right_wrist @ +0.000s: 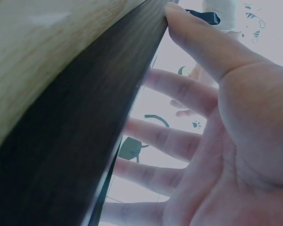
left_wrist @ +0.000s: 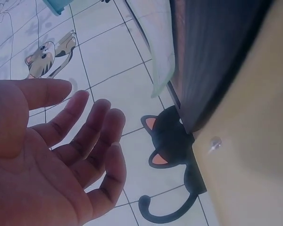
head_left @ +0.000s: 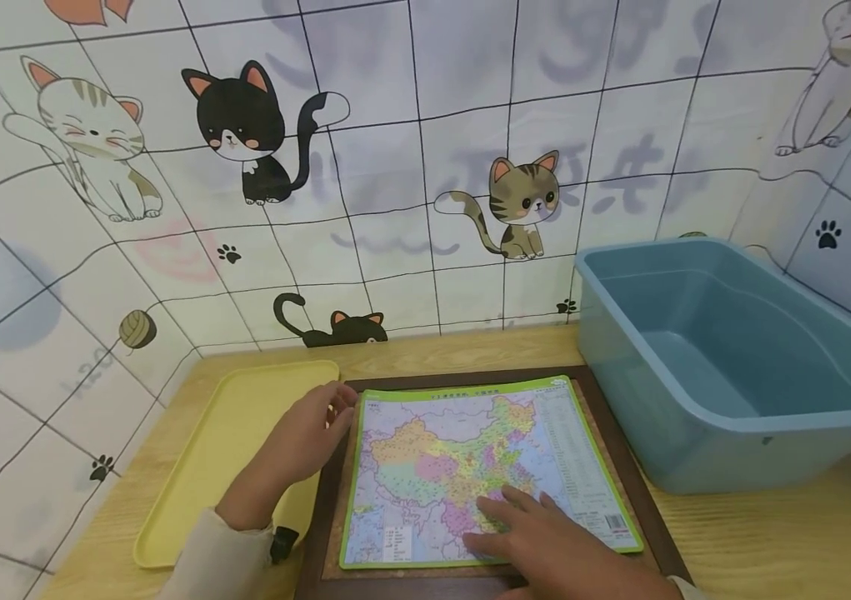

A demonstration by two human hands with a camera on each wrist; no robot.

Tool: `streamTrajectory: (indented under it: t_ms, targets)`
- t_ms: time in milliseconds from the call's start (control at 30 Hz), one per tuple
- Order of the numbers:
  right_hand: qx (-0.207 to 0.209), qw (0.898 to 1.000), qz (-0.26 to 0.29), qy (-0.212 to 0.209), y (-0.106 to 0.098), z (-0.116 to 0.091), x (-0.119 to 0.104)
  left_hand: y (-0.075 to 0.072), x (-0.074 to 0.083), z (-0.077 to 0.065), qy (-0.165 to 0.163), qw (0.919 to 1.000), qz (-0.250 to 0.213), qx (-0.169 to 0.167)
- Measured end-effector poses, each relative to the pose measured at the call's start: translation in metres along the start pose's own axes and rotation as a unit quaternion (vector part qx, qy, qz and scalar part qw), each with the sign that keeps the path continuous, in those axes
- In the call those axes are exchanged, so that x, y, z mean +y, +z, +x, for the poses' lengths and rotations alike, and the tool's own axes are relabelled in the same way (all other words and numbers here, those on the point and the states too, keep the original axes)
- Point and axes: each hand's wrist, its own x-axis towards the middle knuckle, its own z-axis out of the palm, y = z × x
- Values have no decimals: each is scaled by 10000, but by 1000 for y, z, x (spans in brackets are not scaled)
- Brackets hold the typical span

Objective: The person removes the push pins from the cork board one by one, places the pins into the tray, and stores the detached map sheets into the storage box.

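Observation:
A laminated sheet with a colourful map and green border lies on a dark-framed board. My right hand is over the lower right part of the map, fingers spread and fairly straight. In the right wrist view, its fingertips reach the board's surface region beside the dark frame edge. At the map's upper left corner is my left hand, its fingers loosely bent. The left wrist view shows that left palm with nothing in it.
Left of the board lies a shallow yellow tray, partly under my left forearm. A deep blue-grey plastic bin stands close on the right. The wooden tabletop meets a wall covered in cat-patterned tiles at the back.

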Motion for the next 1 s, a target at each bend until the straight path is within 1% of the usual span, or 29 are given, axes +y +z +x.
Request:
streamTrajectory:
  t_ms: [167, 333, 533, 767, 1000]
  targets:
    - [-28, 10000, -20, 78, 1, 1, 0, 4, 4, -1, -19, 10000, -44, 19]
    - [-40, 9999, -27, 119, 2, 1, 0, 5, 8, 1, 9, 10000, -58, -2]
    - [15, 9999, -128, 57, 1, 2, 0, 4, 8, 3, -1, 9998, -108, -150]
    - [-14, 10000, 47, 40, 0, 0, 0, 4, 5, 5, 21, 9997, 88, -212]
    - [-51, 9998, 180, 107, 1, 0, 0, 9, 1, 5, -179, 9985, 414, -300]
